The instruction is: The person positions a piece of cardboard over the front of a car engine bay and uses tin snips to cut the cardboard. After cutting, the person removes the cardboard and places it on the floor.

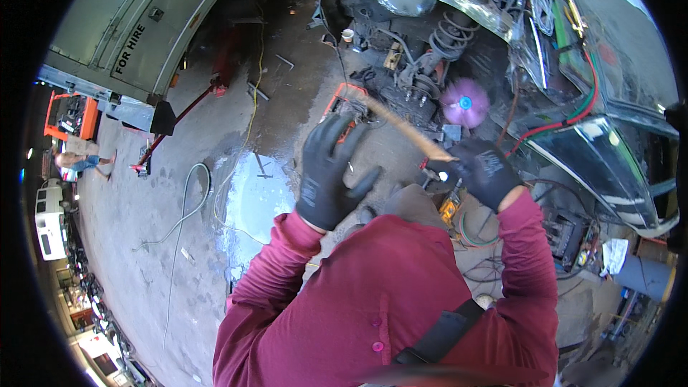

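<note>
Both my hands wear black work gloves and come out of maroon sleeves. My right hand (481,170) is closed around the end of a long wooden stick (398,122), perhaps a tool handle, that slants up to the left toward a red box (342,102) on the ground. My left hand (328,172) is raised with its fingers spread, holding nothing, just left of the stick. Beyond both hands is a stripped car front (430,36) with a bare coil spring (450,37) and wheel hub.
The dark car body (616,100) with loose red and green wires fills the right. A puddle (252,204) and a hose (188,204) lie on the concrete at left. A vehicle panel (136,21) is top left, a red floor jack (188,111) beneath it, and a person (79,161) far left.
</note>
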